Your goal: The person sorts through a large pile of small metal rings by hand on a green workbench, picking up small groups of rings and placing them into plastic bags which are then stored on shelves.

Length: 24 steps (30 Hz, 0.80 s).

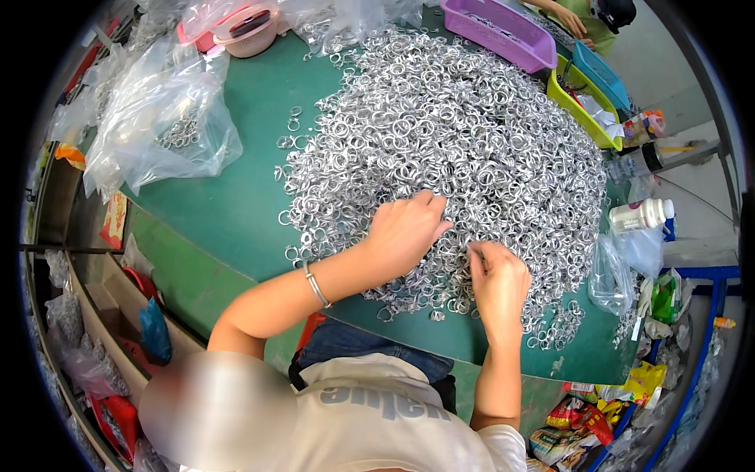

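Observation:
A broad heap of small silver metal rings (464, 134) covers much of the green table (252, 141). At the heap's near side, my left hand (406, 234) is closed with its fingers curled down among the rings; what they hold is hidden. A metal bangle (316, 285) circles that wrist. My right hand (501, 279) is a little to the right and nearer, thumb and fingertips drawn together at the rings. Anything in that pinch is too small to make out. A small separate cluster of rings (556, 325) lies to the right of my right wrist.
Clear plastic bags (149, 118), one with rings inside, lie on the left. Pink bowls (250, 35) stand behind them. Purple (503, 33), yellow-green (586, 102) and blue baskets line the far right, near another person's hand (570, 20). A white bottle (641, 215) lies at right.

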### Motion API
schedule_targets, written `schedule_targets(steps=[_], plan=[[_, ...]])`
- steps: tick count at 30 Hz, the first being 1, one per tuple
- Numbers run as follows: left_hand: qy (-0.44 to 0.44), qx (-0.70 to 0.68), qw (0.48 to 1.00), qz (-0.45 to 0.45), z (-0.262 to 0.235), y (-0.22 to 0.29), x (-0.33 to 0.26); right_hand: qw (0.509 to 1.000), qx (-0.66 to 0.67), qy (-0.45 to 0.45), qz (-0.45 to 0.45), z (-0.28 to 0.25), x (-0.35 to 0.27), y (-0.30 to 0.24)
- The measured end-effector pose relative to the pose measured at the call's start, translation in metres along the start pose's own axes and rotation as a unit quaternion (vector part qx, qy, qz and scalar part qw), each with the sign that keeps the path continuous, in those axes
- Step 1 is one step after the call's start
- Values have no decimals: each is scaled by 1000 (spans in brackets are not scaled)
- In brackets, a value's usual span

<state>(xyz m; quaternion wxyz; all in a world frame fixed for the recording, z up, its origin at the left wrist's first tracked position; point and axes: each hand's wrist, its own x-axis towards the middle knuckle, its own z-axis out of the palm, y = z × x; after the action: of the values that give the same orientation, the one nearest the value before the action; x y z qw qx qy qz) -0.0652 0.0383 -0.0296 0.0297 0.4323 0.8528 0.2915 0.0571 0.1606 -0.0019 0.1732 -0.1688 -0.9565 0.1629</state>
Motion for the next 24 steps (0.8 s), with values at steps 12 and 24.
schedule_targets(steps=[12, 24], plan=[[1, -378, 906, -189, -18, -16, -18, 991, 88, -37, 95, -10, 5, 4], [-65, -583, 770, -250, -27, -22, -38, 998, 15, 30, -52, 23, 21, -3]])
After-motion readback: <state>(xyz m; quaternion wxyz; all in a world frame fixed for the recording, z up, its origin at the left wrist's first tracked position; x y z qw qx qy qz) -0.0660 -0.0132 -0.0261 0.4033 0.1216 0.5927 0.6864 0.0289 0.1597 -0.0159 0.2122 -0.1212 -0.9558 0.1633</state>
